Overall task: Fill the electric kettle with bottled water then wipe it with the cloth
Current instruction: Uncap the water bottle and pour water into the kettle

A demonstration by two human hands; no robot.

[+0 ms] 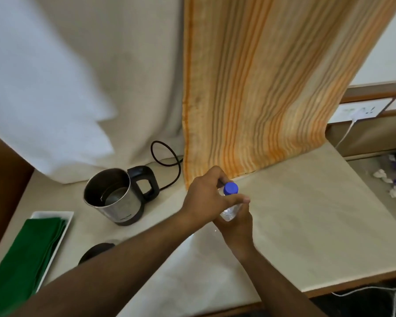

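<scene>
Blue-capped bottle (229,202) gripped by both hands, left hand (206,197) seemingly uppermost.

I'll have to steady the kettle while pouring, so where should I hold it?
Probably by the black loop handle, which juts from the right rear of the kettle. Come from the right with fingers through the loop, so the hand stays clear of the open mouth and steel wall.
</scene>
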